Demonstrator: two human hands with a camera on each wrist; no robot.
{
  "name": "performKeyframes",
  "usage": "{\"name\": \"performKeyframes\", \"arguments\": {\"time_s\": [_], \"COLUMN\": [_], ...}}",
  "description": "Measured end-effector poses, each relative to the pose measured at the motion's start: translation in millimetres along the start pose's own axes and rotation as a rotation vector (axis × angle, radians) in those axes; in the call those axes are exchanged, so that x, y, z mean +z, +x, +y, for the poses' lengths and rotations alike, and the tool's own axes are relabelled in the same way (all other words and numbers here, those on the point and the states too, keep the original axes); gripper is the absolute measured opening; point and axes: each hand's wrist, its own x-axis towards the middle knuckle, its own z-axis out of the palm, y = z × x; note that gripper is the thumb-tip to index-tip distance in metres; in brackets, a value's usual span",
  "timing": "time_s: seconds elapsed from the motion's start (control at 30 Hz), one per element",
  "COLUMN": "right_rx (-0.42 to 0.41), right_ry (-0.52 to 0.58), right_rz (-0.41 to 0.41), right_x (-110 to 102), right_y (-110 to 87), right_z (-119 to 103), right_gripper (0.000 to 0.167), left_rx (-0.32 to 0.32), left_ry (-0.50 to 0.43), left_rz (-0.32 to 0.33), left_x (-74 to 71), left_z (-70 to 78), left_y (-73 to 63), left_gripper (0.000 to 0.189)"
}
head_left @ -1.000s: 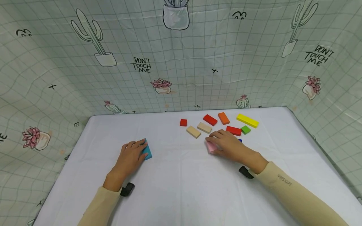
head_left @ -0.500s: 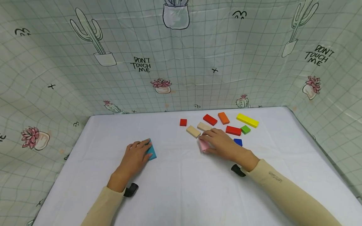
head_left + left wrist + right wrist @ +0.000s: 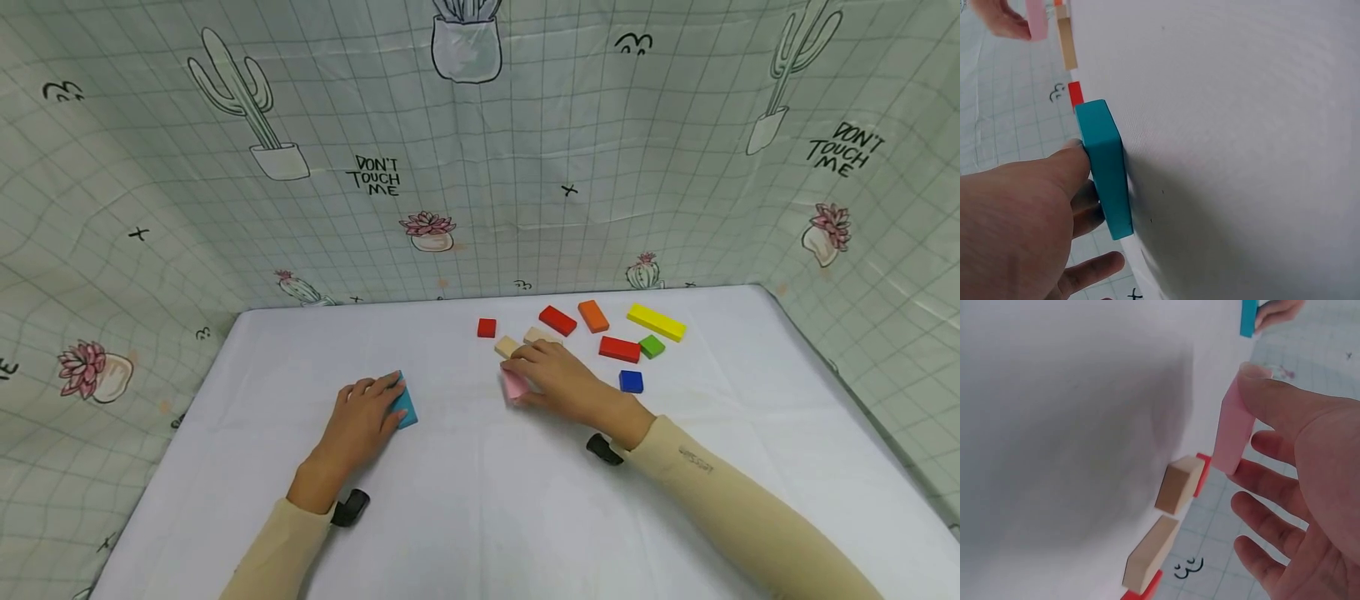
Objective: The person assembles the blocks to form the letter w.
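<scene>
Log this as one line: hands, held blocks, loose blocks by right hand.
left hand: grips teal block | right hand: grips pink block | teal, pink: apart | loose near right hand: tan blocks

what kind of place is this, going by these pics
Probably a small tabletop filming setup, though the wider room is out of view: a white-covered table, cactus-print cloth on three sides, and plain coloured blocks laid out.

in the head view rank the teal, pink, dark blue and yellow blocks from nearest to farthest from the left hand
From the left hand:
1. Teal block: in its grip.
2. Pink block: rightward, in the right hand.
3. Dark blue block: farther right, past that hand.
4. Yellow block: farthest right and farther back.
</scene>
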Motion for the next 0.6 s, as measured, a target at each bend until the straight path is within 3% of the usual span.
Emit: {"name": "performKeyframes", "arguments": {"time_s": [0.6], "right_rx": [-0.041], "right_ry": [0.003], "right_rz": [-0.009], "right_x": [6.0], "right_y": [35.3], "right_z": [-14.1], "right_gripper": [0.051], "left_rx": [0.005], "left_ry": [-0.007], "left_rz": [0.011], "left_x": [1.6], "left_z": [-0.7], "left_y": [0.0], "left_gripper": [0.046]}}
